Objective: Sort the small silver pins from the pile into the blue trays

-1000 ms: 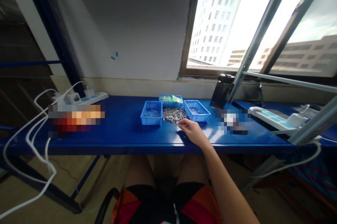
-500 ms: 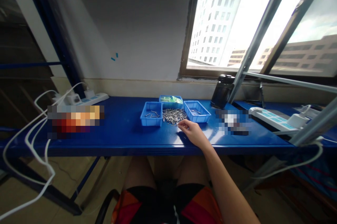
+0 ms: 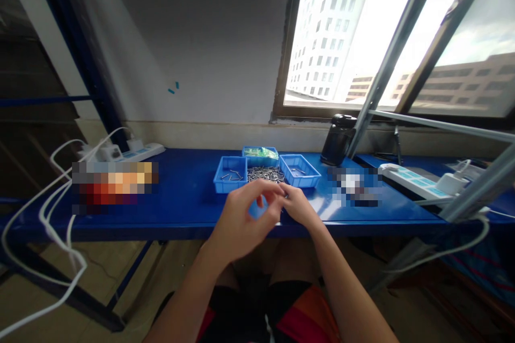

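Observation:
My left hand (image 3: 246, 217) is in front of the pile, thumb and index finger curled together in a pinch. Its fingertips meet those of my right hand (image 3: 298, 206), whose fingers are also pinched. Whatever lies between the fingers is too small and covered to make out. Just beyond both hands is a heap of thin silver screws (image 3: 265, 173), its near part hidden by them. Several screws lie in the left blue tray (image 3: 230, 187), and a few are in the right blue tray (image 3: 306, 179).
Behind the heap a third blue tray (image 3: 260, 161) holds a green plastic bag (image 3: 261, 153). A black bottle (image 3: 338, 140) stands at the back right, near a metal post. White power strips (image 3: 418, 183) and cables lie on both sides of the blue table (image 3: 181, 198).
My left hand has come into view from below and moved up to meet my right hand's fingertips. The right hand has drawn slightly back from the heap's edge.

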Tool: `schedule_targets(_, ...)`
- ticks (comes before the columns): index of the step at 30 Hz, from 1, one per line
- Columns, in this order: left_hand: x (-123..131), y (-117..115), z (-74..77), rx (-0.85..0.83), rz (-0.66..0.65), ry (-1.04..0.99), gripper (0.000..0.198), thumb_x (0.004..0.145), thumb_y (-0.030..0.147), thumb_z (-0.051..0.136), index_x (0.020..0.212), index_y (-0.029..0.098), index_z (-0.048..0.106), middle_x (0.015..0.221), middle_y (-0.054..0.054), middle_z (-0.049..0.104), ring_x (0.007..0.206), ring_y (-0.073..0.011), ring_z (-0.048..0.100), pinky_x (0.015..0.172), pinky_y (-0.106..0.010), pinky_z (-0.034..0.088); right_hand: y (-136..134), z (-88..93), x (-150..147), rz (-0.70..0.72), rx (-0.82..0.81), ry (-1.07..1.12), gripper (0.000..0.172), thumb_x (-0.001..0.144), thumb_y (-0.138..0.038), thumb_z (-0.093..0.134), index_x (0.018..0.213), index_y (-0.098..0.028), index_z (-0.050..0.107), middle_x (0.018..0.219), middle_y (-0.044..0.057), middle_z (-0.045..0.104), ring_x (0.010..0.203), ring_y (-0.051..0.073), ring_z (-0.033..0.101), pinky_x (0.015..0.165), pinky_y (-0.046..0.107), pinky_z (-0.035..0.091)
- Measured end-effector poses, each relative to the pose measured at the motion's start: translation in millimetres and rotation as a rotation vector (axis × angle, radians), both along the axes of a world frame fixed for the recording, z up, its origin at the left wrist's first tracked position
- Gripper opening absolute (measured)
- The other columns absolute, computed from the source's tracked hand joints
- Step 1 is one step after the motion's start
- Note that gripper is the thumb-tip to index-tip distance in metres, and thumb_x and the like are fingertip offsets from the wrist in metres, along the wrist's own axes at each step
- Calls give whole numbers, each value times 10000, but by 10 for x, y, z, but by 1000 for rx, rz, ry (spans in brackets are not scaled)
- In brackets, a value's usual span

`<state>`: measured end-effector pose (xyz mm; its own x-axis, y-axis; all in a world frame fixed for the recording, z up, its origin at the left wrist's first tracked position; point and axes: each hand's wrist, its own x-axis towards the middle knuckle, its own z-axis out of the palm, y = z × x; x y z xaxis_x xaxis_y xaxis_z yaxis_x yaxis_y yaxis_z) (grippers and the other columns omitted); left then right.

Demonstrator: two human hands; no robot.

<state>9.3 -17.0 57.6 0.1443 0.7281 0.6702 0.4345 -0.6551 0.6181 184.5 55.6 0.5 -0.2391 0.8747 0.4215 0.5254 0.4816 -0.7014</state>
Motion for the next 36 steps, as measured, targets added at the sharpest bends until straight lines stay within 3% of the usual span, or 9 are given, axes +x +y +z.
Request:
schedule_targets(2,17,253,-108,-7,51,88,164,786,185,538,934,195,608,913,-32,616,909,-186,540,846,-345,449,-3,5,-2,-3,3,13,161,806,-280,499,808,-176,621,765,20,651,710,155,575,668,253,426)
schedule_targets(5,19,596,-333,-75,103,139,263,710,37,476,903,175,588,886,-37,599,887,-180,540,837,-332,437,-3,3,-4,-14,10,18,160,805,-283,500,800,-179,621,751,16,644,692,149,565,660,250,422)
schedule_targets(10,9,706,-548,-133,-38,108,291,675,19,433,871,177,580,806,-8,577,757,-133,545,734,-254,442,-7,-3,-7,-21,0,8,160,802,-292,510,809,-181,626,727,11,635,675,144,556,649,245,419)
schedule_targets(16,-11,722,-569,-259,-153,136,256,630,56,470,824,165,596,759,-1,584,689,-122,527,655,-223,425,-2,-5,-1,-20,3,3,169,800,-307,512,803,-182,626,731,15,636,681,151,558,658,255,424)
schedule_targets(25,24,749,-584,-324,-31,155,236,722,209,515,935,160,605,761,-23,600,678,-142,548,656,-249,433,13,-25,-2,-8,-6,25,169,802,-308,513,810,-182,625,726,10,630,678,145,558,654,250,423)
schedule_targets(31,31,741,-569,-336,-14,187,171,770,275,485,750,156,606,695,-25,619,656,-149,551,634,-252,404,5,-8,9,15,-1,47,179,800,-326,520,809,-181,625,734,11,637,694,148,566,663,250,428)
schedule_targets(36,14,729,-549,-348,-53,166,214,787,319,470,734,155,597,721,-34,636,670,-153,557,618,-244,397,24,-9,9,-46,-15,66,197,785,-338,539,848,-174,627,753,20,654,713,157,582,692,260,434)
